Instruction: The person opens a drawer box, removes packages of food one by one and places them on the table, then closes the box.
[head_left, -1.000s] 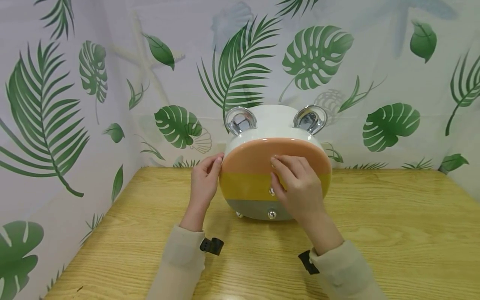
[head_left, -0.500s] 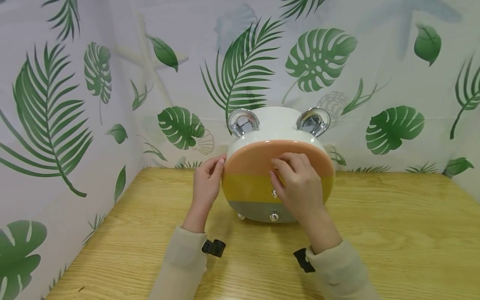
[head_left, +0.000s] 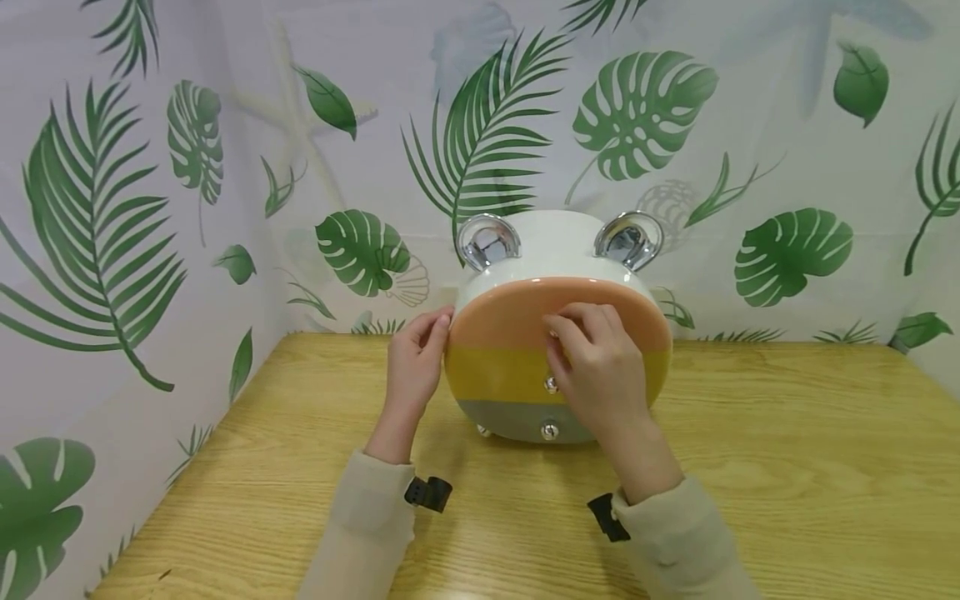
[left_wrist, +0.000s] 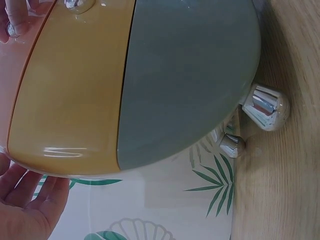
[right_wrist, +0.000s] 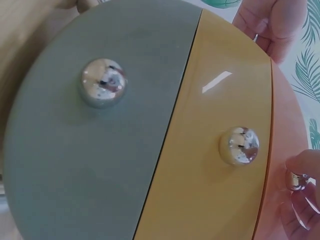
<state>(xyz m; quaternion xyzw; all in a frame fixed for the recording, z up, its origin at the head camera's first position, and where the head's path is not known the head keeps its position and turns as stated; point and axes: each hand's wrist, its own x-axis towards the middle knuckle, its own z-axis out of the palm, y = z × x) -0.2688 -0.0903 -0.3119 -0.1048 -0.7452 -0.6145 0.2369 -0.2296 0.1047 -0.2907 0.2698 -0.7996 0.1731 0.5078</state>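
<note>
Your right hand [head_left: 602,367] pinches the top knob [right_wrist: 298,181] of the striped cabinet [head_left: 491,372], 12 o'clock on the tabletop [head_left: 787,467]; your left hand [head_left: 415,362], loose, touches its 10 o'clock side. Opening seems underway; pulling toward 6 o'clock likely needs bracing.

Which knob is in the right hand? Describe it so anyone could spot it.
On the wooden table stands a white, oval-fronted cabinet with two chrome ears. Topmost on its front is the orange panel. The chrome knob there is the only one pinched by the right hand; the yellow-panel knob and grey-panel knob are untouched.
</note>
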